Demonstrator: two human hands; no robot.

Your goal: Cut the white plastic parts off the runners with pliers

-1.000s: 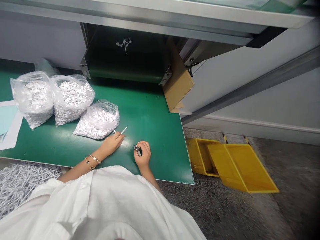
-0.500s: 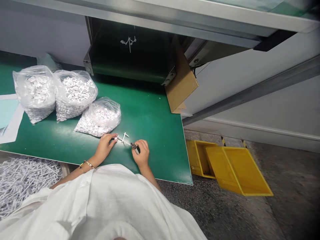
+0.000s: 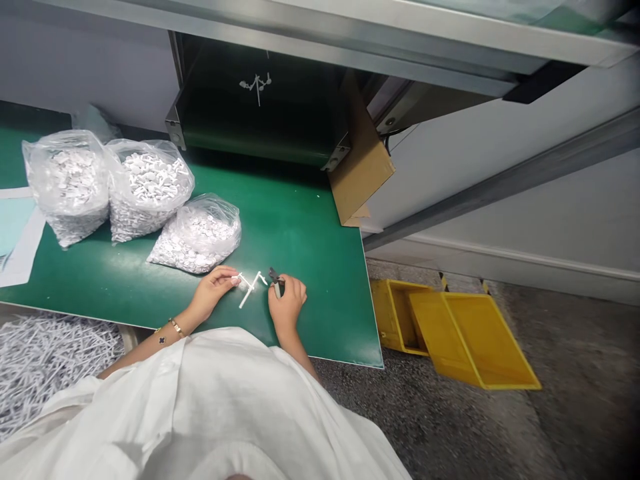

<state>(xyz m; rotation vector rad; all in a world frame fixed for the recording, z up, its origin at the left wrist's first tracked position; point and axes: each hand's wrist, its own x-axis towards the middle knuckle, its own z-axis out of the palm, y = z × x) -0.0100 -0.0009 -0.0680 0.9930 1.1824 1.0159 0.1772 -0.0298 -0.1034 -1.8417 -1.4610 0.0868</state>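
Between thumb and fingers, my left hand (image 3: 213, 291) pinches one end of a white branched plastic sprue (image 3: 249, 291) above the green table. My right hand (image 3: 288, 301) is closed around a pair of cutting pliers (image 3: 277, 283) with dark jaws and a pale handle. The jaws lie just right of the sprue's tip and look apart from it. Just beyond my left hand sits a clear bag (image 3: 200, 237) of small white round pieces. Two larger clear bags, a middle one (image 3: 150, 193) and a far-left one (image 3: 70, 187), hold more white plastic parts.
A dark conveyor belt (image 3: 240, 127) carries another white sprue (image 3: 257, 85) at the table's back. Cardboard (image 3: 363, 170) stands at its right end. Yellow bins (image 3: 475, 340) rest on the floor at right. White sprue scraps (image 3: 55, 367) fill a container at lower left.
The sprue has turned in my left hand, its long stem now pointing down toward me. My right hand and the pliers have shifted slightly right, the jaws now pointing up and left.
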